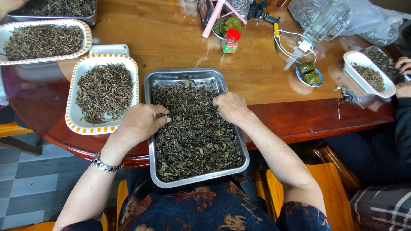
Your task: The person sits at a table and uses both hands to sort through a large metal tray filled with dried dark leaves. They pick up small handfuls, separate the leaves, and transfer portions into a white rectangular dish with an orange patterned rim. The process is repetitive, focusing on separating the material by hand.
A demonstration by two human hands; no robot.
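Lying in one metal tray [150,128] at the tabletop [180,42] edge: dried leaves [195,137]. Resting on them, left hand [139,122] and right hand [231,107], both loosely curled, fingertips picking, grasping nothing visible. Sitting left: two orange-rimmed plates [70,119] of stems [105,92]. Standing beyond: one red-capped bottle [231,41].

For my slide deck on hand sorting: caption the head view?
Both hands rest in dried leaves in a metal tray.

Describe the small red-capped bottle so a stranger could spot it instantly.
On the round wooden table, look past the far edge of the metal tray of dried leaves. The small green bottle stands upright there, alone with a bright red cap.
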